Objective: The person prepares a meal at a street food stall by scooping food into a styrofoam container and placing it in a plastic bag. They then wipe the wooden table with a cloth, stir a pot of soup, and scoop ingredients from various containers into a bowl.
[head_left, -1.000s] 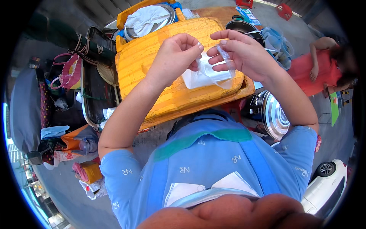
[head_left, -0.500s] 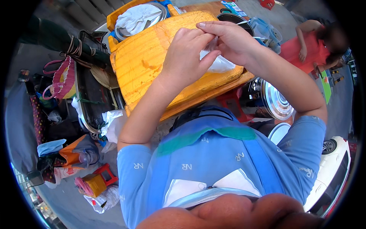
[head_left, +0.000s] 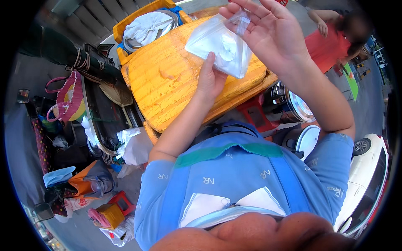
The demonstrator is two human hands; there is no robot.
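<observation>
A clear plastic bag [head_left: 228, 48], flattened and whitish inside, is spread between my two hands above the yellow tabletop [head_left: 155, 79]. What it contains is hard to make out. My left hand [head_left: 212, 77] grips its near edge, thumb on top and the other fingers hidden beneath. At the bag's gathered far end, a clear strip [head_left: 243, 24] lies against the fingers of my right hand [head_left: 278, 39]. That hand is raised palm up, its fingers loosely curved around the plastic; the fingertips run up to the picture's top edge.
A white cloth [head_left: 148, 27] lies on a round metal lid at the table's far left. A red stool [head_left: 257, 115] and a shiny metal pot [head_left: 299, 102] stand below the right side. A person in red [head_left: 328, 48] is at the right. A woven fan [head_left: 115, 92] hangs left.
My hands, earlier close together over the bag, have moved apart. The bag is now turned up and spread out between them, with the right hand farther up and right.
</observation>
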